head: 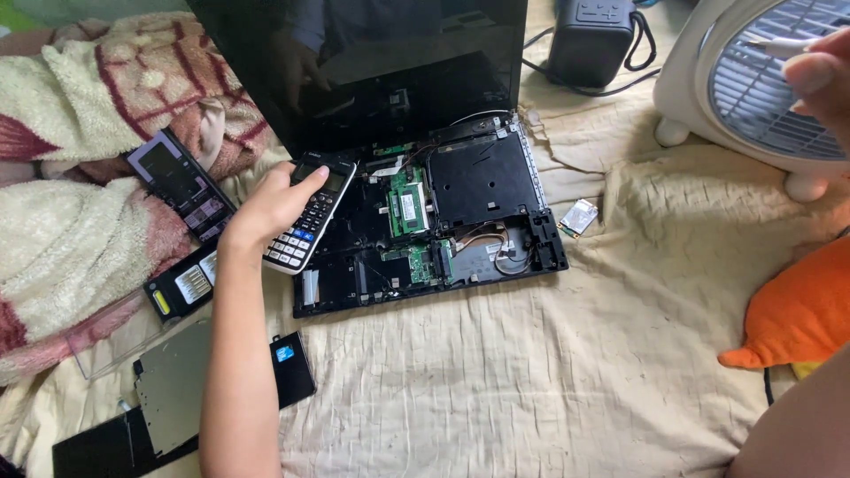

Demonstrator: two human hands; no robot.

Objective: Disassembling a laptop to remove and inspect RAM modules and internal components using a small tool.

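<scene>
One opened-up laptop [425, 212] sits on the cream bedsheet [531, 372], bottom cover off, dark screen tilted up at the back. Inside I count two green circuit boards: a memory stick [408, 202] in the middle and a smaller board [419, 263] below it, plus one black drive tray [482, 177] on the right side.

Left hand [270, 208] has its grip closed around one black calculator [312, 221], holding it over the left edge of the laptop's open base, thumb on top near the display, keys facing up.

Right hand [823, 75] is up at the top right corner in front of one white fan [753, 88], fingers pinched on a thin pale stick-like thing [784, 44]. Can't tell what it is, it's cut off by the frame.

Loose stuff around: one small wifi-type card [577, 217] lying on the sheet just right of the laptop, one black speaker [591, 40] behind, one orange plush [797, 314] at the right edge. Left of the laptop: one long dark remote-like gadget [181, 181] on the blanket [80, 177], one black battery pack [181, 285], one grey metal plate [173, 385], one black panel [292, 367].
</scene>
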